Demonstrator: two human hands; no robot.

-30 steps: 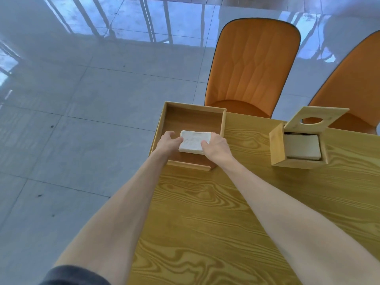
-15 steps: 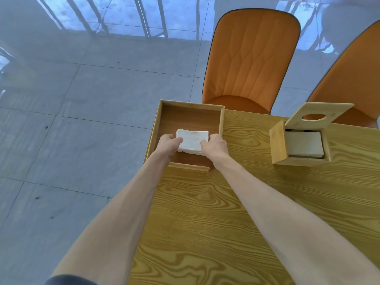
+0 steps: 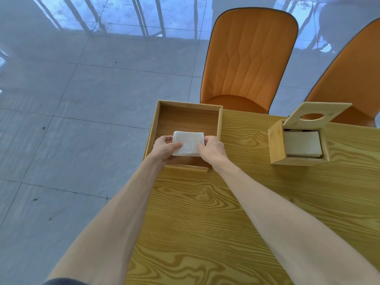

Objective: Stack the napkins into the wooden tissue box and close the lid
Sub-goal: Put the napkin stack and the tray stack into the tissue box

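A small stack of white napkins [image 3: 188,143] is held over the near part of an open wooden tray [image 3: 186,118] at the table's far left corner. My left hand [image 3: 164,148] grips its left edge with the thumb on top, and my right hand [image 3: 211,150] grips its right edge. To the right stands the wooden tissue box [image 3: 276,146], with its lid [image 3: 316,115] tilted up and back; the lid has an oval hole. White napkins [image 3: 302,144] lie inside the box.
The wood-grain table [image 3: 236,212] ends just left of the tray, with grey tiled floor [image 3: 72,120] below. Two orange chairs [image 3: 249,58] stand behind the table's far edge, one right behind the tissue box.
Both hands have closed on the napkin stack and raised it slightly out of the tray. My view has shifted a little; the tissue box has not moved.
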